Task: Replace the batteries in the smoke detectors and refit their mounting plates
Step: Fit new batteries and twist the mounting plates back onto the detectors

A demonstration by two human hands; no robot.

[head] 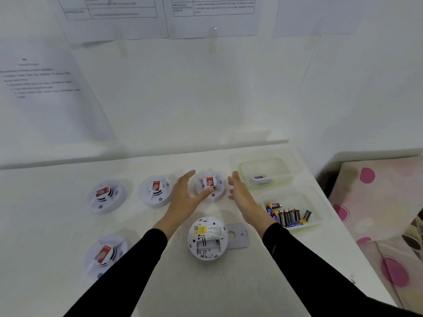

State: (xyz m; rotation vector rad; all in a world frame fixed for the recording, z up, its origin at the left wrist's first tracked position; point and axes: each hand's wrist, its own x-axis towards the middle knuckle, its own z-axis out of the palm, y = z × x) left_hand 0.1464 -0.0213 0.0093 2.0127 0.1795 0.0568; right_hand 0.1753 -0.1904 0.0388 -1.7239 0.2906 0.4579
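The left hand [184, 195] and right hand [240, 193] are spread with straight fingers, holding nothing, and the detector [209, 183] stands on the tabletop [229, 282] just between them, slightly nearer to the left thumb.

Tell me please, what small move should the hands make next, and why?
Probably close both hands on the detector between them and lift it toward the person. The left hand and the right hand are open, one on each side of this detector, with fingers straight. Neither hand grips it yet, so closing on it seems the natural next step.
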